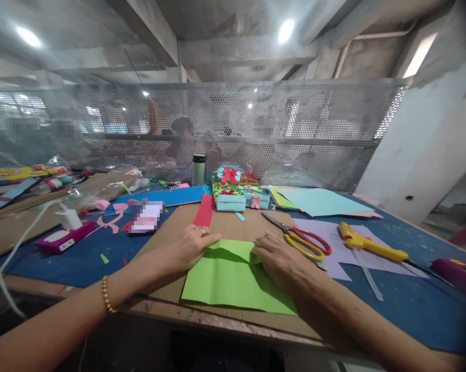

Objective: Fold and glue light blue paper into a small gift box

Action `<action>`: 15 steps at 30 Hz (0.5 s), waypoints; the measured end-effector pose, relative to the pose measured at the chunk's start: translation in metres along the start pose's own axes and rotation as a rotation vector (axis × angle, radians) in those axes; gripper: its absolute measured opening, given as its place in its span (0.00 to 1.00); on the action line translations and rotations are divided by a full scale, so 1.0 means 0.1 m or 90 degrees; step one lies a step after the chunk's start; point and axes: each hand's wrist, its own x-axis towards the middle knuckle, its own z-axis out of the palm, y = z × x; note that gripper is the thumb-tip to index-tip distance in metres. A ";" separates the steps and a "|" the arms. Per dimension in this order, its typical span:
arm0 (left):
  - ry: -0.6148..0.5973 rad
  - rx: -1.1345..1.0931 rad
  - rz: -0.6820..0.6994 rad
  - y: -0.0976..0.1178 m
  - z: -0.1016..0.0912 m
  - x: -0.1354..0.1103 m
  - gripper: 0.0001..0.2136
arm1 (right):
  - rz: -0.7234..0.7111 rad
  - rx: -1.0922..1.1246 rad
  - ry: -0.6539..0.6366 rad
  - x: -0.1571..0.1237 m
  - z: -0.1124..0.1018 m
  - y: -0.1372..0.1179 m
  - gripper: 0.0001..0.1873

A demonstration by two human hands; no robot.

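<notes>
A bright green sheet of paper [233, 281] with a vertical crease in its left part lies on a cardboard sheet [167, 235] in front of me. My left hand [192, 247] holds the paper's far left corner, the thumb reaching over its edge. With curled fingers, my right hand [274, 258] grips the far right edge, where the paper bends upward; the fingertips are partly hidden. Red and yellow handled scissors [305, 243] lie just beyond my right hand. A red paper strip [204, 209] lies beyond my left hand.
Small paper boxes with bows [231, 199] stand at the back, near a green bottle [198, 169]. On the right, a yellow glue gun [372, 245] rests on purple paper [343, 268]. A phone [146, 217] and a magenta box [64, 237] lie left. Light blue sheets [326, 200] are stacked back right.
</notes>
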 end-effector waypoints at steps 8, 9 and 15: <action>-0.117 0.117 -0.116 0.29 -0.10 0.37 0.12 | 0.059 -0.087 -0.109 0.21 0.10 0.25 0.11; -0.131 0.138 -0.129 0.30 -0.08 0.40 0.13 | 0.069 -0.099 -0.107 0.25 0.09 0.26 0.11; -0.118 0.185 -0.123 0.27 0.01 0.46 0.10 | 0.132 -0.178 -0.079 0.35 0.24 0.40 0.08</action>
